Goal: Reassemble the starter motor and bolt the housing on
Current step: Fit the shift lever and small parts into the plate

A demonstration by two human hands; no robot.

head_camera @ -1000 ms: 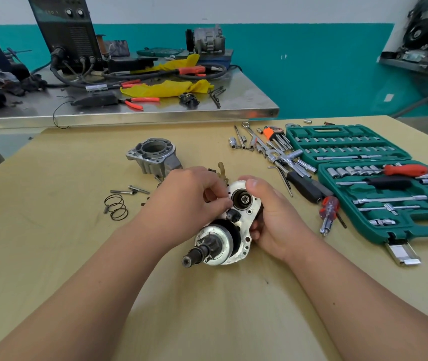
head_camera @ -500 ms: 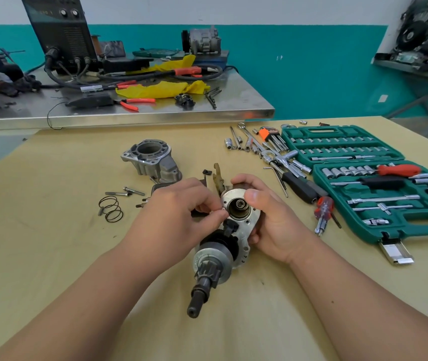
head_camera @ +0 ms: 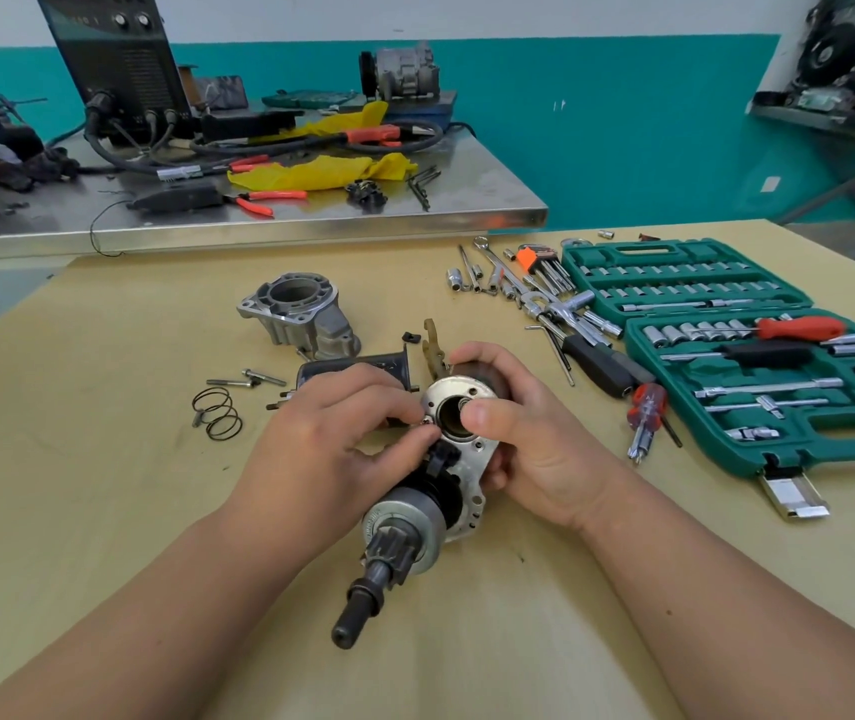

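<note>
Starter motor (head_camera: 415,517) is dead centre and tilted, with its dark pinion shaft (head_camera: 363,600) pointing at the near edge and its silver end plate (head_camera: 472,459) (round bore open) facing up. The grey cast housing (head_camera: 300,314) lies apart, farther back on the left, mouth upward.

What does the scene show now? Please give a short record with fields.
Held: silver starter motor assembly with dark pinion shaft
Right hand: grips its plate, thumb at the round opening
Left hand: pinches a small shiny part at the plate's rim
Housing: grey cast-metal housing, lying apart on the tan wooden table
Bolted: not yet
</note>
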